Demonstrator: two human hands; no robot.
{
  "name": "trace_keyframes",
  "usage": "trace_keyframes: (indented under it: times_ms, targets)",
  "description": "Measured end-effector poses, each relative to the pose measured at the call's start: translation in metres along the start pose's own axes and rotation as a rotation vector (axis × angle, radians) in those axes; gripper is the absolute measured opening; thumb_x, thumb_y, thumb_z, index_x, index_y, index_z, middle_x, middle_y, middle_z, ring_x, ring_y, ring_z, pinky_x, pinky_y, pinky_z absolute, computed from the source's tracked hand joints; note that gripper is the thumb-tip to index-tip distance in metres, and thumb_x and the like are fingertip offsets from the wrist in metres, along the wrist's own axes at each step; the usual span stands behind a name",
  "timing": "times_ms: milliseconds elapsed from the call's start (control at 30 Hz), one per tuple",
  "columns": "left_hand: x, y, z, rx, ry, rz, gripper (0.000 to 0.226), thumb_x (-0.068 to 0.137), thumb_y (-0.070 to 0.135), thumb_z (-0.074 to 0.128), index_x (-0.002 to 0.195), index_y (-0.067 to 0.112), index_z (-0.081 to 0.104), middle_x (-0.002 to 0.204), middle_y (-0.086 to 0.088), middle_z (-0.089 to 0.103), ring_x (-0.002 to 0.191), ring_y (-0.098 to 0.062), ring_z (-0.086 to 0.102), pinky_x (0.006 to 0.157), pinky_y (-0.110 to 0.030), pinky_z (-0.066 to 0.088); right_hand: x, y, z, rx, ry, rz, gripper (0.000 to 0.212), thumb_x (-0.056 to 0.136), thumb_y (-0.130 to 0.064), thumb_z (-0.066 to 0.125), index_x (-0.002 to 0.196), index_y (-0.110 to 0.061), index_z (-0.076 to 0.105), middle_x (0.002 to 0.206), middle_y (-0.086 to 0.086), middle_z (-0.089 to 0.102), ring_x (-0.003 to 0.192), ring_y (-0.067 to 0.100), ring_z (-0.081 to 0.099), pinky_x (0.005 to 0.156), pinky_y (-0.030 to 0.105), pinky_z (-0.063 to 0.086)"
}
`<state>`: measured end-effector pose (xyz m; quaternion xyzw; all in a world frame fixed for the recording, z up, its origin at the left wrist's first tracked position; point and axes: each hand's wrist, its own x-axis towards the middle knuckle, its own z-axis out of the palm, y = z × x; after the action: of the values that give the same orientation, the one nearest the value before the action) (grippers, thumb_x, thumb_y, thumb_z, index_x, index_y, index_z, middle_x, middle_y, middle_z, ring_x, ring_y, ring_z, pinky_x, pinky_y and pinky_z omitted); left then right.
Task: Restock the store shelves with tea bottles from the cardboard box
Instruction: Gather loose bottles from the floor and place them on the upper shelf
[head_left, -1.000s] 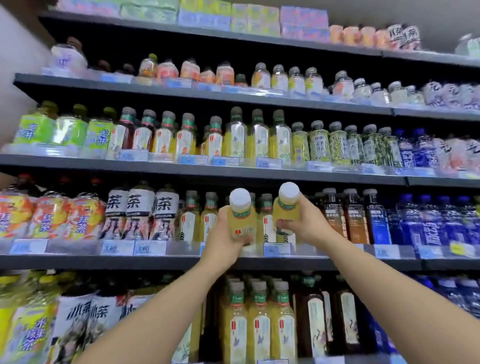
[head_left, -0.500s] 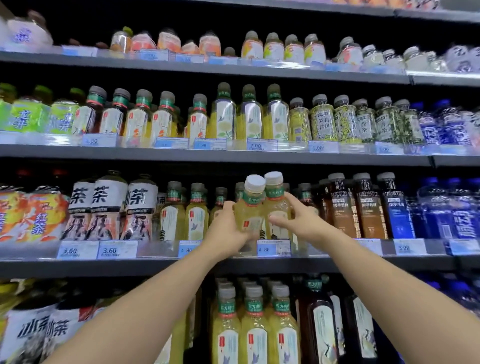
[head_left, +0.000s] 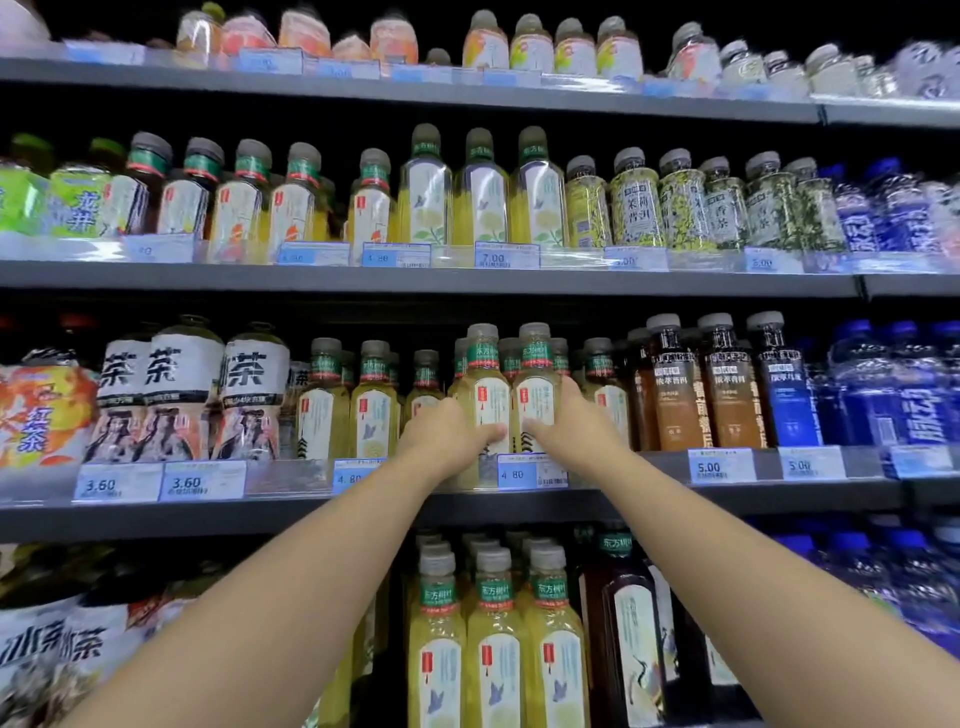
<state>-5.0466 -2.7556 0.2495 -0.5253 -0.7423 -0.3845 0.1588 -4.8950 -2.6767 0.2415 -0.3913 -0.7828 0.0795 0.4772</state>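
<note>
Two yellow tea bottles with grey caps and green neck bands stand side by side at the front of the middle shelf (head_left: 270, 512). My left hand (head_left: 445, 435) grips the left tea bottle (head_left: 484, 384) low on its left side. My right hand (head_left: 574, 426) grips the right tea bottle (head_left: 536, 382) low on its right side. Both bottles are upright behind the 4.80 price tag (head_left: 531, 472), among more bottles of the same tea. The cardboard box is out of view.
Shelves above and below are packed with drinks: large white-labelled tea bottles (head_left: 184, 392) at left, brown tea bottles (head_left: 727, 387) and blue bottles (head_left: 919, 389) at right, tall yellow bottles (head_left: 493, 639) below. Price tags line every shelf edge.
Both hands have carried the two bottles forward and down into the middle shelf row, side by side. The view has moved closer to the shelf.
</note>
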Motion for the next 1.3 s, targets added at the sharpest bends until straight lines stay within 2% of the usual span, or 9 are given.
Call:
trace_keyframes:
  times_ms: [100, 200, 333, 500, 600, 733, 1000, 1167, 1300]
  targets:
    - [-0.002, 0.003, 0.000, -0.030, -0.015, -0.023, 0.045, 0.087, 0.058, 0.068, 0.095, 0.016, 0.053, 0.085, 0.001, 0.051, 0.092, -0.025, 0.063, 0.079, -0.038, 0.055, -0.005, -0.002, 0.006, -0.093, -0.014, 0.053, 0.101, 0.084, -0.053, 0.067, 0.154, -0.019, 0.003, 0.132, 0.013, 0.058, 0.109, 0.033, 0.062, 0.080, 0.040, 0.051]
    - [-0.002, 0.001, -0.001, -0.067, -0.042, -0.029, 0.041, 0.087, 0.057, 0.069, 0.092, 0.018, 0.056, 0.085, 0.002, 0.057, 0.094, -0.024, 0.065, 0.086, -0.043, 0.058, -0.002, -0.004, 0.003, -0.040, -0.001, 0.118, 0.097, 0.078, -0.053, 0.071, 0.147, -0.018, 0.013, 0.125, 0.011, 0.061, 0.106, 0.032, 0.062, 0.086, 0.044, 0.053]
    - [-0.004, 0.007, 0.005, -0.123, -0.054, 0.018, 0.040, 0.084, 0.060, 0.069, 0.100, 0.023, 0.066, 0.096, 0.002, 0.071, 0.088, -0.019, 0.068, 0.082, -0.044, 0.059, -0.006, 0.003, -0.008, -0.097, 0.047, 0.187, 0.084, 0.075, -0.050, 0.069, 0.136, -0.017, 0.021, 0.106, 0.007, 0.064, 0.093, 0.030, 0.065, 0.080, 0.042, 0.053]
    - [-0.006, 0.028, 0.016, -0.044, -0.054, 0.042, 0.043, 0.087, 0.062, 0.064, 0.096, 0.020, 0.060, 0.094, -0.001, 0.068, 0.086, -0.022, 0.067, 0.078, -0.039, 0.058, -0.006, 0.029, -0.033, -0.159, 0.112, 0.257, 0.077, 0.083, -0.039, 0.071, 0.136, -0.003, 0.028, 0.127, 0.018, 0.055, 0.111, 0.038, 0.059, 0.085, 0.044, 0.051]
    - [-0.006, 0.037, 0.021, -0.033, -0.077, 0.057, 0.040, 0.092, 0.057, 0.062, 0.085, 0.018, 0.058, 0.088, -0.005, 0.067, 0.082, -0.023, 0.066, 0.065, -0.032, 0.050, -0.007, 0.035, -0.037, -0.288, 0.143, 0.229, 0.072, 0.086, -0.034, 0.070, 0.134, 0.003, 0.033, 0.129, 0.020, 0.052, 0.114, 0.037, 0.057, 0.087, 0.043, 0.050]
    - [-0.006, 0.048, 0.033, 0.032, -0.067, 0.067, 0.045, 0.093, 0.055, 0.061, 0.090, 0.011, 0.062, 0.081, -0.007, 0.066, 0.071, -0.024, 0.063, 0.063, -0.034, 0.050, -0.006, 0.034, -0.035, -0.490, 0.179, 0.184, 0.071, 0.091, -0.034, 0.063, 0.139, 0.008, 0.032, 0.131, 0.019, 0.043, 0.119, 0.034, 0.048, 0.097, 0.040, 0.045]
    - [-0.005, 0.071, 0.055, 0.040, -0.011, 0.087, 0.042, 0.093, 0.055, 0.062, 0.085, 0.013, 0.062, 0.077, -0.004, 0.064, 0.072, -0.024, 0.062, 0.058, -0.032, 0.043, -0.003, 0.046, -0.034, -0.388, 0.197, 0.159, 0.075, 0.094, -0.012, 0.054, 0.152, 0.003, 0.008, 0.143, 0.026, 0.038, 0.129, 0.039, 0.043, 0.104, 0.044, 0.042]
    - [-0.010, 0.080, 0.057, 0.075, -0.023, 0.072, 0.036, 0.099, 0.047, 0.056, 0.091, 0.013, 0.064, 0.087, -0.006, 0.065, 0.081, -0.028, 0.063, 0.070, -0.037, 0.050, -0.015, 0.049, -0.039, -0.548, 0.232, 0.095, 0.061, 0.089, -0.007, 0.057, 0.142, 0.005, 0.030, 0.136, 0.022, 0.037, 0.120, 0.035, 0.043, 0.098, 0.038, 0.042]
    - [-0.041, 0.076, 0.056, 0.041, 0.169, 0.192, 0.030, 0.102, 0.035, 0.047, 0.100, 0.014, 0.068, 0.101, -0.007, 0.068, 0.092, -0.031, 0.062, 0.075, -0.040, 0.050, -0.038, 0.056, -0.053, -0.521, 0.260, -0.045, 0.031, 0.093, -0.018, 0.061, 0.121, -0.005, 0.057, 0.123, 0.014, 0.045, 0.111, 0.033, 0.047, 0.091, 0.041, 0.044]
